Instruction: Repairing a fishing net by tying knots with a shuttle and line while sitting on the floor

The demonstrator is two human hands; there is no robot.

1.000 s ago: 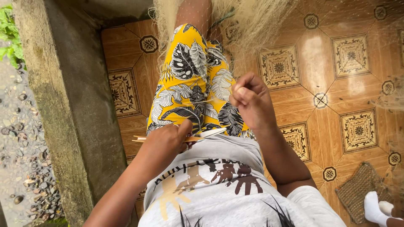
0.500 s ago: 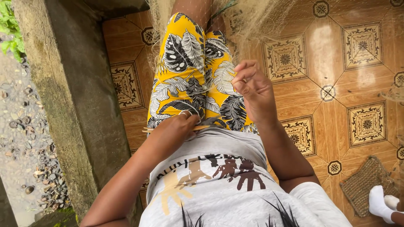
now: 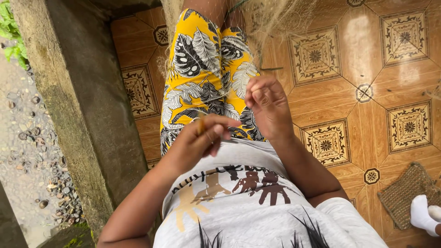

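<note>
Two hands over the lap, a slim netting tool in the left and fine mesh pinched in the right.

Left hand [image 3: 202, 140] is curled tight around a thin brownish needle [image 3: 200, 126], whose long axis runs up and away from the body, tipped slightly rightward toward the pale net [image 3: 271, 20]. Right hand [image 3: 268, 105] sits just beside it, a little farther from the body, fingertips closed on strands of that net (too fine to trace exactly), which drapes over the yellow leaf-print shorts [image 3: 202, 69] from the top of the view. Right hand is the nearer to the mesh; the needle tip points toward it across a small gap.
</note>
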